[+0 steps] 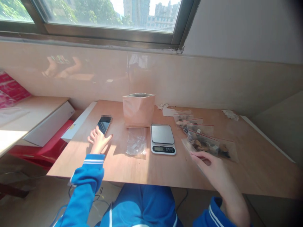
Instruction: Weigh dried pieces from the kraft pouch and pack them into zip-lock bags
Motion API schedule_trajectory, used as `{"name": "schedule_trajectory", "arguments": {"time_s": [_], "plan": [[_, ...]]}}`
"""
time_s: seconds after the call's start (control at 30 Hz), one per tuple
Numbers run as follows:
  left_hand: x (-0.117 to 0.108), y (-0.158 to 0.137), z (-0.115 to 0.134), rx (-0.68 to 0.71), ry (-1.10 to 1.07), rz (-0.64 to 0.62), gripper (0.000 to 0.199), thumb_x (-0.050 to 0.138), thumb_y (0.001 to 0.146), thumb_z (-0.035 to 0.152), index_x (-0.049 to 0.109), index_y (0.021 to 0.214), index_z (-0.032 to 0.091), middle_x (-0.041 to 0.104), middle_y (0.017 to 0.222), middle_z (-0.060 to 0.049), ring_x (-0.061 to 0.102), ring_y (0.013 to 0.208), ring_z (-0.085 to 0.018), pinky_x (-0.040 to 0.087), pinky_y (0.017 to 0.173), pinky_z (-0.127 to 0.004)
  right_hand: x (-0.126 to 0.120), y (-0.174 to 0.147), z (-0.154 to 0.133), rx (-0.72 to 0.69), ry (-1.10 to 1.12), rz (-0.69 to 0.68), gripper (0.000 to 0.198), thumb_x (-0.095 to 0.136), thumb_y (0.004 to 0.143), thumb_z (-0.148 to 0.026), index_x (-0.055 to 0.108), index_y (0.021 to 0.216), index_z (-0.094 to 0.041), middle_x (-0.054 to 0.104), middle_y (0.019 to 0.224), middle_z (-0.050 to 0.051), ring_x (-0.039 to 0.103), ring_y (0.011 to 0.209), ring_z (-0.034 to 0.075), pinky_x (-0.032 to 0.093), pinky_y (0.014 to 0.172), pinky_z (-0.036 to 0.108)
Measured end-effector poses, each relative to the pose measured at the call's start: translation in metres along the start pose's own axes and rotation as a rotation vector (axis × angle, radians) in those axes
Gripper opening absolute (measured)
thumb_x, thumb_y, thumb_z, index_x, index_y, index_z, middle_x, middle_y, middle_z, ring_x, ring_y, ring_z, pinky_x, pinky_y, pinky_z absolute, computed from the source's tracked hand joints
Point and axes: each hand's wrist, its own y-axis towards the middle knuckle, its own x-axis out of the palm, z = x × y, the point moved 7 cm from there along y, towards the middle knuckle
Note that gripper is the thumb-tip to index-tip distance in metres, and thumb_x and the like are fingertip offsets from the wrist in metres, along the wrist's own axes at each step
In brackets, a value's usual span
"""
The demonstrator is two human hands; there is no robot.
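Observation:
My left hand [99, 142] lies with its fingers spread at the near end of a dark smartphone [104, 125], its fingertips at the phone's lower edge. My right hand [209, 165] is closed in a pinch on the edge of a clear plastic bag [187, 145] at the right of the table. Just beyond it lie several clear zip bags [201, 143] with brown and dark dried pieces inside, overlapping in a row. Between my hands sits a white digital kitchen scale [163, 134] with a bare metal plate. A flat clear zip bag [136, 142] lies left of the scale.
A kraft paper pouch [139, 112] stands upright at the back of the wooden table [165, 171], its top open. Crumpled tissue [230, 114] lies at the back right. On the left are a red plastic stool [42, 154] and another table [14, 118]. A window [106, 15] is above.

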Motion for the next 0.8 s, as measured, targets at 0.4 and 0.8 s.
{"name": "schedule_trajectory", "arguments": {"time_s": [0.4, 0.8], "plan": [[0.022, -0.172, 0.149, 0.171, -1.159, -0.673, 0.035, 0.048, 0.088, 0.054, 0.058, 0.087, 0.020, 0.064, 0.084, -0.003, 0.061, 0.084, -0.019, 0.050, 0.080, -0.031, 0.109, -0.023, -0.110, 0.092, 0.772, -0.267, 0.027, 0.072, 0.070, -0.044, 0.072, 0.076, -0.018, 0.070, 0.075, 0.006, 0.066, 0.067, 0.021, 0.056, 0.062, 0.032], [0.019, -0.156, 0.132, 0.200, -0.929, -0.534, 0.036, 0.038, 0.094, 0.048, 0.061, 0.099, 0.020, 0.068, 0.099, -0.009, 0.063, 0.097, -0.022, 0.048, 0.087, -0.035, 0.123, -0.022, -0.116, -0.038, 0.828, -0.462, 0.023, 0.070, 0.078, -0.038, 0.076, 0.091, -0.020, 0.069, 0.091, 0.005, 0.067, 0.084, 0.019, 0.056, 0.079, 0.030]]}}
